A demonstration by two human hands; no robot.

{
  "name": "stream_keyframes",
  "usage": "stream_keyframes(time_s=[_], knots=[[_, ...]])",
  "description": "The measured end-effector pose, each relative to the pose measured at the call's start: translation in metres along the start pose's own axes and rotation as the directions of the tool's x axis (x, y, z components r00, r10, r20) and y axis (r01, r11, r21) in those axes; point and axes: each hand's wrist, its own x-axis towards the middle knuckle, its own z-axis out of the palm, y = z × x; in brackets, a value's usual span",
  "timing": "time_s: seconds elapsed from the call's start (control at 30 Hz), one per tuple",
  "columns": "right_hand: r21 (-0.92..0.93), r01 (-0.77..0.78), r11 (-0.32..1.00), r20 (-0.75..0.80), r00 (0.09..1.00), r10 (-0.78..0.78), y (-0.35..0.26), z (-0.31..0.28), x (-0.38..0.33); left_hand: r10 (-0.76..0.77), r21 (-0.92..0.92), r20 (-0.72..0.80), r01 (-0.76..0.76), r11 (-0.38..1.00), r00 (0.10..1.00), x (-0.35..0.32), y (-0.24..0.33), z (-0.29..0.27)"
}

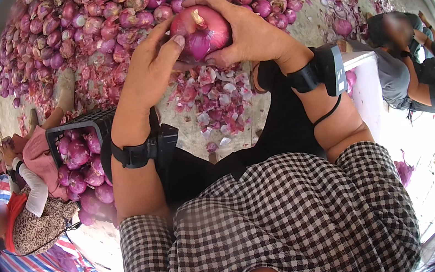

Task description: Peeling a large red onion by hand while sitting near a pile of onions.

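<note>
Between my two hands is a large red onion [209, 36], its dry pale neck turned up toward me. My left hand [146, 68] curls round its left side, with the thumb on the lower left of the skin. On the other side my right hand [249, 28] grips it, fingers over the far top and thumb beneath. The onion's skin is mostly smooth and glossy, purple-red. Below it, loose papery onion skins [218, 99] litter the concrete between my legs.
A big heap of red onions [128, 17] spreads across the far side. To my left stands a black crate [82, 120] of cleaner onions; a white box [365, 82] is at my right. A person in pink [43, 160] sits left; other people [412, 58] sit right.
</note>
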Motion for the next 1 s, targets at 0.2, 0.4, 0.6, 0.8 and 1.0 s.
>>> stream_keyframes(time_s=[0.2, 0.4, 0.6, 0.8, 1.0], knots=[[0.167, -0.156, 0.973, 0.159, 0.979, 0.13, -0.012, -0.005, 0.002, 0.022, -0.164, 0.01, -0.02, 0.986, 1.0, 0.005, -0.003, 0.007], [0.137, -0.008, 0.99, -0.021, 1.0, 0.011, 0.007, 0.002, 0.006, -0.053, -0.466, -0.114, -0.006, 0.885, 0.992, 0.013, -0.013, 0.016], [0.19, -0.048, 0.981, -0.079, 0.995, 0.063, 0.001, 0.004, 0.008, 0.078, -0.433, -0.224, -0.172, 0.885, 0.971, 0.017, -0.011, 0.012], [0.109, 0.029, 0.994, -0.136, 0.991, -0.014, 0.006, 0.008, 0.011, 0.143, -0.408, -0.244, -0.235, 0.882, 0.959, 0.016, -0.003, 0.017], [0.023, -0.017, 1.0, -0.149, 0.989, 0.02, 0.002, 0.011, 0.01, 0.188, -0.215, -0.225, -0.237, 0.947, 0.956, 0.016, -0.004, 0.016]])
